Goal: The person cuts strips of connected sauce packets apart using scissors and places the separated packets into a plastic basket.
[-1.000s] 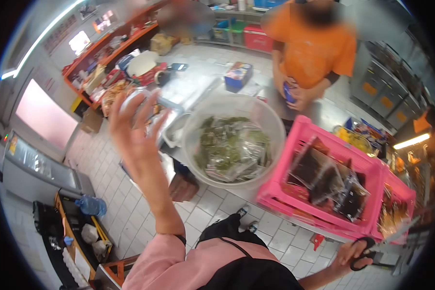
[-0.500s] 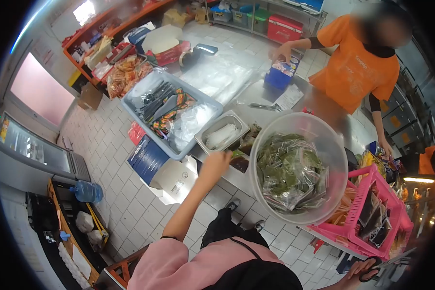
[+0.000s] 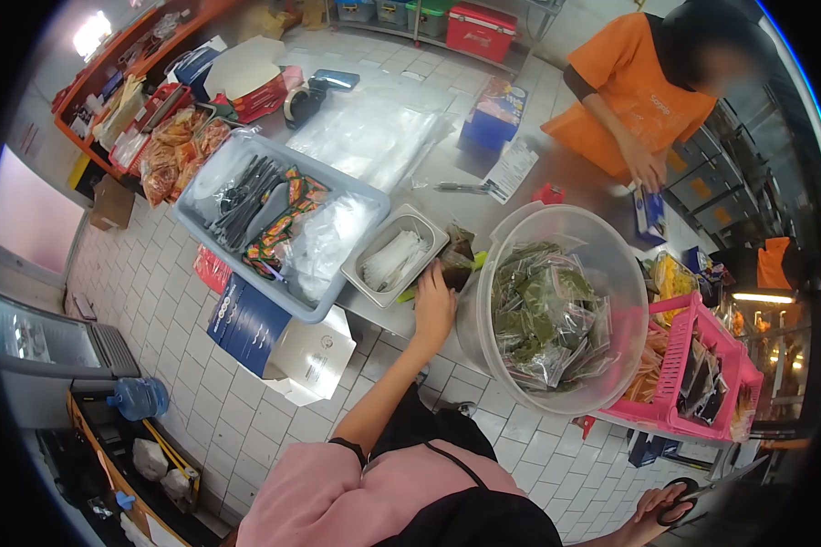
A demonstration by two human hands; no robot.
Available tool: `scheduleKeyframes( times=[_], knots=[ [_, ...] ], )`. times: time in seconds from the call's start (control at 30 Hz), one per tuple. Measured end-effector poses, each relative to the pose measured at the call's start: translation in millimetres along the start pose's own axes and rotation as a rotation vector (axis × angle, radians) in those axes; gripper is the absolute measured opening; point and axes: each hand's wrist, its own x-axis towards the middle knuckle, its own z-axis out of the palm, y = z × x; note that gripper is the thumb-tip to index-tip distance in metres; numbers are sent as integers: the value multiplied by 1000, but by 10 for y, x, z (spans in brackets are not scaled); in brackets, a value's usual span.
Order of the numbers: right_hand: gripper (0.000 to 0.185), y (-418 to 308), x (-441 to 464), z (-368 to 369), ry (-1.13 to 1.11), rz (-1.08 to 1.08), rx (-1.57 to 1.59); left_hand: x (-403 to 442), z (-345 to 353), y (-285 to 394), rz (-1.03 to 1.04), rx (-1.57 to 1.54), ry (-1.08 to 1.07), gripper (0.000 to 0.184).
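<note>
The dark packet (image 3: 461, 257) lies on the tabletop (image 3: 476, 208) just to the left of the clear tub (image 3: 631, 283), in the gap between it and the steel container (image 3: 430, 224). The left hand (image 3: 436, 299) is at the near end of the packet, its fingers reaching over that end, with the thumb side towards the container; whether they grip it or only rest there, I cannot tell. The left forearm slants up from the pink sleeve (image 3: 306, 479), wrist to the left of the tub and palm turned down. Low in the view, to the right of and nearer than the tub, the right hand (image 3: 655, 512) is closed on the black handles of the scissors (image 3: 680, 501), whose blades point up and away to the right. Packets of green leaves (image 3: 547, 314) fill the tub. Left of it, beyond the container, sits the blue-grey tray (image 3: 312, 313); right of it stands the pink basket (image 3: 682, 365). Across the tabletop, behind the tub, a person in orange (image 3: 643, 105) has a hand at a small blue box (image 3: 649, 217). The left fingertips are hard to make out against the packet, and the right forearm is cut off by the bottom edge.
</note>
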Motion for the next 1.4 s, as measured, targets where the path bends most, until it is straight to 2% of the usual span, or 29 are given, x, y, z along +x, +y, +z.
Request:
scheduleKeyframes(
  times=[0.07,0.13,0.17,0.23,0.37,0.43,0.5,0.57,0.67,0.73,0.77,0.83,0.9,0.97,1.0,1.03,1.07,1.1,1.13,1.17,1.23,1.27,1.33,1.4],
  knots=[
    [34,2,-44,12,9,3,48,59,58,-19,-6,-49,1,56],
    [31,9,-78,21,15,4,95,149,95,-13,-23,-23,-47,41],
    [29,9,-92,23,16,4,119,180,122,-21,-16,-24,-46,41],
    [27,7,-123,7,15,3,158,243,98,7,112,-73,-117,25],
    [24,41,-135,-195,-33,1,160,272,-375,275,56,-320,-137,17],
    [23,77,-127,-243,-2,-19,164,332,-581,269,92,-508,-3,15],
    [22,123,-123,-245,25,-30,168,452,-741,234,106,-510,18,17],
    [42,179,-103,-176,256,75,4,621,-846,196,-34,-749,-252,21],
    [39,244,-60,-167,169,67,19,973,-723,60,57,-810,-278,24],
    [39,261,-64,-124,96,54,9,1187,-709,66,-83,-1065,-477,25],
    [39,282,-77,-126,99,56,13,1267,-730,72,-82,-1060,-478,25],
    [39,316,-106,-108,43,43,11,1391,-868,162,-288,-1304,-614,24],
    [40,327,-146,-97,46,46,22,1433,-1038,259,-315,-1403,-635,25],
    [42,354,-177,-134,-112,61,62,1467,-1264,379,-256,-1570,-523,23],
    [44,352,-200,-106,-93,69,67,1474,-1330,361,-137,-1508,-448,17],
    [44,339,-200,-89,-83,61,70,1427,-1561,467,-106,-1527,-398,17],
    [45,321,-195,-71,-214,75,62,1365,-1887,634,-80,-1544,-350,17],
    [46,306,-184,-52,-349,89,52,1334,-2153,762,-11,-1598,-315,18],
    [48,306,-168,-15,-348,90,54,1323,-2285,714,78,-1613,-250,24],
    [49,302,-122,4,-410,94,48,1219,-2502,798,38,-1706,-183,38],
    [51,354,-93,42,-372,64,39,1029,-2869,861,47,-2118,-400,58],
    [58,346,-54,44,-355,110,37,935,-2890,899,58,-2112,-401,58],
    [59,294,-2,159,-416,127,45,770,-2908,985,228,-2103,-776,73],
    [59,282,37,171,-479,153,67,656,-2841,941,-13,-2014,-578,71]
  ],
)
